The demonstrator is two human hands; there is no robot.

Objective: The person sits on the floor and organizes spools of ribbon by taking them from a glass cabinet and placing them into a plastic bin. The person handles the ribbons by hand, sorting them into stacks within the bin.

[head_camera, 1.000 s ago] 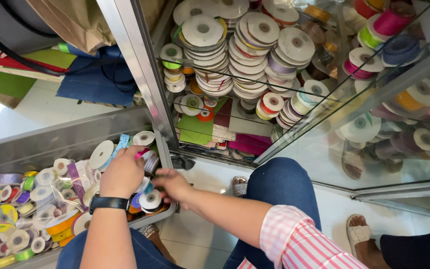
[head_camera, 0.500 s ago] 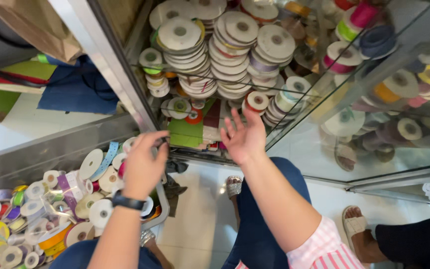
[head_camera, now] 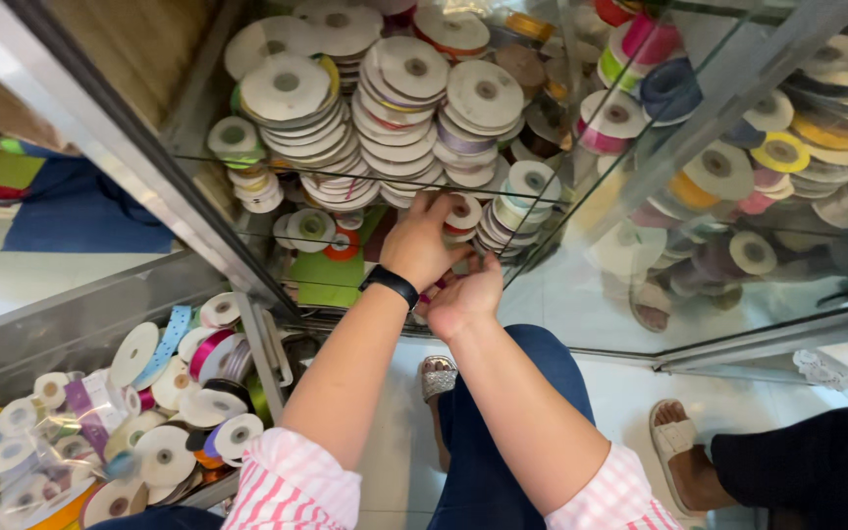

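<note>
Left hand [head_camera: 422, 245] reached into the glass cabinet [head_camera: 640, 186], grip curled on a small ribbon spool [head_camera: 463, 214] just ahead. Right hand [head_camera: 463, 299] held below it, grip state hidden.

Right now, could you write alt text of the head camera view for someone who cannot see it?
Two hands, the left hand and the right hand, reach together into a glass cabinet stacked with ribbon spools. A bin of loose spools sits lower left; a sandalled foot shows lower right.
</note>
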